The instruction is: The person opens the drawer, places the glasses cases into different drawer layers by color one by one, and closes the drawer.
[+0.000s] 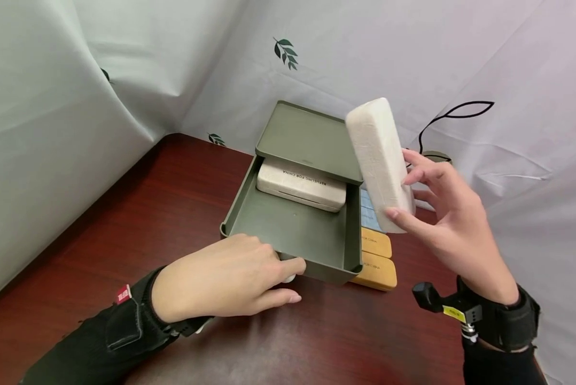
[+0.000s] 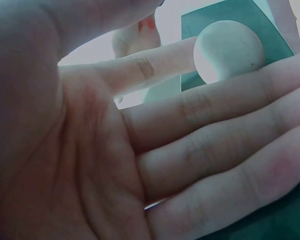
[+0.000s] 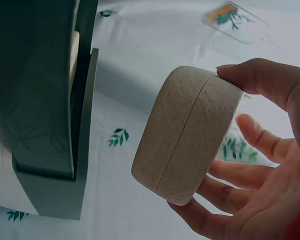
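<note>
clearly, the right hand [image 1: 453, 230] grips a rounded, creased off-white case [image 1: 375, 166].

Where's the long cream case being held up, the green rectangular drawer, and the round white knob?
Held long cream case [image 1: 373, 166]: head view, middle of its side.
Green rectangular drawer [image 1: 290, 230]: head view, bare floor inside.
Round white knob [image 2: 230, 51]: left wrist view, its rounded face.

Downward head view shares left hand [image 1: 227, 275] and right hand [image 1: 453, 224] with close wrist views.
</note>
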`<state>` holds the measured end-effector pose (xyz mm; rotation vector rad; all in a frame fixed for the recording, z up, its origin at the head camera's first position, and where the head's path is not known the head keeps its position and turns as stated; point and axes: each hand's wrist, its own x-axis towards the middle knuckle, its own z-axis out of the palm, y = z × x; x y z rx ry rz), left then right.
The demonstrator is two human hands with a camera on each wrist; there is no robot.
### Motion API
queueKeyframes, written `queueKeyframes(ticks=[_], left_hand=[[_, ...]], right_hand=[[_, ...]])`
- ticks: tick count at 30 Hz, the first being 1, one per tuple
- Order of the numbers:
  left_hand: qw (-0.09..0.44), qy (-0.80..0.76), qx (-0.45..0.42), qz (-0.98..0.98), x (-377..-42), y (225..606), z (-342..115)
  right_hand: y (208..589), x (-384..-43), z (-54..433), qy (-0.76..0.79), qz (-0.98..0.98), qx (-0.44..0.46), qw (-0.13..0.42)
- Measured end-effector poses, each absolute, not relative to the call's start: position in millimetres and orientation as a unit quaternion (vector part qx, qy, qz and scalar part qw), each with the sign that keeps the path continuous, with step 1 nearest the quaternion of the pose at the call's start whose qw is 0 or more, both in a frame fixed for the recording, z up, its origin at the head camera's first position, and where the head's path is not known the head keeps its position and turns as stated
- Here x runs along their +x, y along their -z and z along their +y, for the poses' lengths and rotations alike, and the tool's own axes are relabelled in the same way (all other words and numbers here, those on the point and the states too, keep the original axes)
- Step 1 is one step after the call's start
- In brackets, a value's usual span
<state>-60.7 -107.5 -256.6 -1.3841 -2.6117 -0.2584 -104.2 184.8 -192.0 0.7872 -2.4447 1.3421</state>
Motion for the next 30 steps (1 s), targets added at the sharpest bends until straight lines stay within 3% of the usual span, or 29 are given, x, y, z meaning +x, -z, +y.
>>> queueKeyframes(ticks=[8,21,30], left_hand=[[0.081,0.085,-0.462,-0.879,-62,256,-107],[0.071,0.090,-0.461,-0.880,-64,256,-102],[0.085,0.095,-0.462,-0.878,-65,257,-100]], right_hand=[[182,-104,164,-0.375,-0.857,0.333,0.113],[197,-117,146,-0.255,-0.867,0.416,0.103],[206,-119,141,-0.253,-0.861,0.438,0.052]])
